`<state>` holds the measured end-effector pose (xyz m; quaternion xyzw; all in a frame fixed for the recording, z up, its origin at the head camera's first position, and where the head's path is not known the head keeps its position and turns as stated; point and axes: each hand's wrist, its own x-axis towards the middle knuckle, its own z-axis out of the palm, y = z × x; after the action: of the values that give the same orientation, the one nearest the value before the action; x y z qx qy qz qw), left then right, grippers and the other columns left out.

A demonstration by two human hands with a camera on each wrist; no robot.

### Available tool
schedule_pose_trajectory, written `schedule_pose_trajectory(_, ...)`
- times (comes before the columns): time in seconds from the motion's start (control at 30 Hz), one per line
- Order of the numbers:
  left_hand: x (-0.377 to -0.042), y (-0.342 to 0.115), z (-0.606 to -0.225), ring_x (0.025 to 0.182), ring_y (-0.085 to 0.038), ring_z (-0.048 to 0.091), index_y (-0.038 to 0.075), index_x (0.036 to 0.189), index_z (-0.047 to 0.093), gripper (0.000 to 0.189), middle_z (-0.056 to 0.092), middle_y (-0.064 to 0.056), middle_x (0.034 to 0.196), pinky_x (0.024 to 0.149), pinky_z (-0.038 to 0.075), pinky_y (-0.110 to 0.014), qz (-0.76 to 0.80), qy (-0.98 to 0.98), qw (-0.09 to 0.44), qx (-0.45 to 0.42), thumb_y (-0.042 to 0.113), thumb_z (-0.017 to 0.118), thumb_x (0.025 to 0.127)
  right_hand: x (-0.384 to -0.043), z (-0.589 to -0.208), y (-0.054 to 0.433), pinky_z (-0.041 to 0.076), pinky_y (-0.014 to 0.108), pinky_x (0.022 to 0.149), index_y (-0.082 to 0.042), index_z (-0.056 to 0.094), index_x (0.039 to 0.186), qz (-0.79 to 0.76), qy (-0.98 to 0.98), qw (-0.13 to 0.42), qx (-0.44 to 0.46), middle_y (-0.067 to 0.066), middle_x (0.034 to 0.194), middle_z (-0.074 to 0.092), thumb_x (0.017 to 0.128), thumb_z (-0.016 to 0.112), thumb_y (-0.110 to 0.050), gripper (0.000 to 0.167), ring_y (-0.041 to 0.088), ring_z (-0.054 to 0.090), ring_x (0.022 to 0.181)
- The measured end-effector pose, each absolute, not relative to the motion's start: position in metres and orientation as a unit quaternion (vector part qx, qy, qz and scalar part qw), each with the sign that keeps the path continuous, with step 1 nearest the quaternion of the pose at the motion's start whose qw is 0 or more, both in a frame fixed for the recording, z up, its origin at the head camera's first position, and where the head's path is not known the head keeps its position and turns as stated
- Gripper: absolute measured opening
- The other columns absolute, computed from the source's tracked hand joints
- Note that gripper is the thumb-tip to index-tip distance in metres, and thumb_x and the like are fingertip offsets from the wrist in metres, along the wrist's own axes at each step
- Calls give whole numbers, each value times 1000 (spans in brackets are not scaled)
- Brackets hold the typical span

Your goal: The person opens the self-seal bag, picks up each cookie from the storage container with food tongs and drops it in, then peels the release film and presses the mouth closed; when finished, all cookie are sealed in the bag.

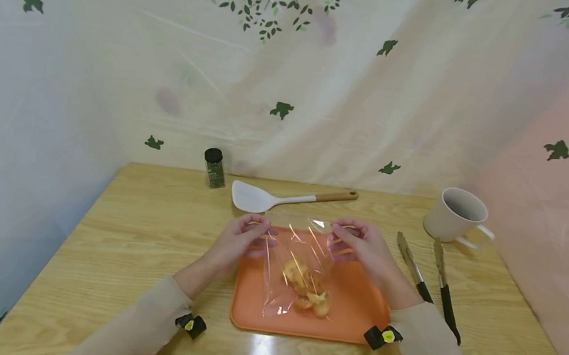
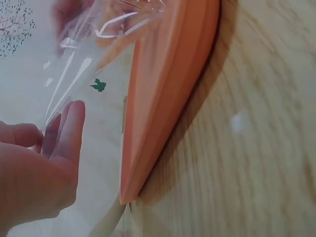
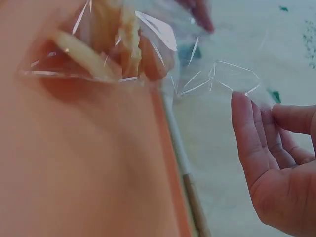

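Observation:
A clear plastic bag (image 1: 276, 292) hangs over the orange tray (image 1: 354, 309), with several golden-brown food pieces (image 1: 300, 276) low inside it; their exact kind I cannot tell. My left hand (image 1: 238, 239) pinches the bag's upper left corner between thumb and fingers. At the upper right corner, my right hand (image 1: 365, 249) pinches the film the same way. In the right wrist view the food (image 3: 129, 44) shows through the shiny film, above the tray surface. The left wrist view shows the left thumb and fingers (image 2: 71, 128) at the bag's edge, beside the tray's rim (image 2: 163, 113).
Behind the tray lies a white spatula (image 1: 256, 199) with a wooden handle. A dark-capped spice jar (image 1: 215, 171) stands at the back left. To the right are tongs (image 1: 446, 298) with black handles, lying spread, and a light mug (image 1: 449, 221). Patterned fabric (image 1: 324, 100) hangs behind the wooden table (image 1: 126, 242).

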<state>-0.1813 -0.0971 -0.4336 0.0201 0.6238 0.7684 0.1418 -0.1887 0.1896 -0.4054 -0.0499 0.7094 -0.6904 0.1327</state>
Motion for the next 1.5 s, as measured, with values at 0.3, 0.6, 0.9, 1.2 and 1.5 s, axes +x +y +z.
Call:
schedule_pose_trajectory(0.3,-181,-88,-432,81,-23,75,-6,117,60,22,73,-23,109,73,61,-37,764,637,92,43,10,62,102,-205,-424,186,58,41,87,2,58,134,-621,781,38,-52,6,116,70,98,72,-26,48,21,68,101)
schedule_pose_trajectory(0.6,-175,-82,-427,93,-35,74,-12,122,57,33,73,-22,108,81,59,-45,746,656,90,76,15,63,103,-199,-413,149,47,45,103,-5,71,126,-449,810,-187,-327,9,129,67,92,76,-7,34,28,58,124)
schedule_pose_trajectory(0.9,-173,-80,-426,101,-44,70,-4,115,63,23,73,-22,110,82,59,-47,754,641,103,96,15,64,102,-204,-415,129,44,42,108,-3,70,127,-446,782,-172,-400,10,132,66,90,76,-1,38,31,56,129)
schedule_pose_trajectory(1.2,-170,-80,-426,103,-50,66,-1,123,64,26,74,-20,110,82,59,-45,749,645,92,118,15,64,102,-205,-417,129,51,44,100,-2,71,124,-449,777,-171,-406,15,125,69,89,76,0,35,29,63,120)
schedule_pose_trajectory(1.5,-168,-77,-423,89,-32,74,-3,120,61,24,73,-23,106,80,59,-49,744,654,76,114,11,64,101,-204,-415,127,53,38,96,2,72,121,-449,770,-168,-420,12,118,73,89,76,1,32,27,68,112)
